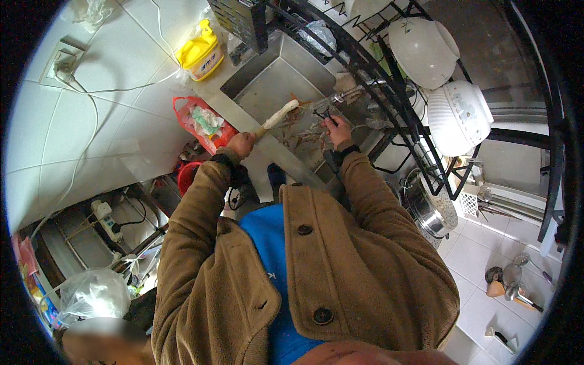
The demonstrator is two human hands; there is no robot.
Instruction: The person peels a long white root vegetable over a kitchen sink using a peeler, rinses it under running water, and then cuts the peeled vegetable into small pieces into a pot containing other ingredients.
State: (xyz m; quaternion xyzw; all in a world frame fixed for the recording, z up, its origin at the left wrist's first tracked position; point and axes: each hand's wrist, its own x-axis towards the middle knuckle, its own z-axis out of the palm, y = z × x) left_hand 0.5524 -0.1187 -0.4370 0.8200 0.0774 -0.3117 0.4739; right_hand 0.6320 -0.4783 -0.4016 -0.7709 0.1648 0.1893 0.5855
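My left hand point(242, 144) is closed around the lower end of a long, pale peeled root vegetable point(280, 116), which slants up and right over the rim of the stainless steel sink point(269, 82). In my right hand point(338, 131) is a black peeler point(325, 114), held over the sink to the right of the vegetable's far end. Brown and pale peelings point(296, 130) lie in the sink below both. Beside my left hand, against the tiled wall, sits a red plastic bag point(185, 114) with crumpled wrappers in it.
A yellow detergent bottle point(200, 57) stands on the counter by the sink's far left corner. A black metal dish rack point(401, 109) with white bowls point(458, 118) arches over the right side, near the faucet point(342, 96). Steel pots point(429, 205) stand at the right. A white cable runs along the wall.
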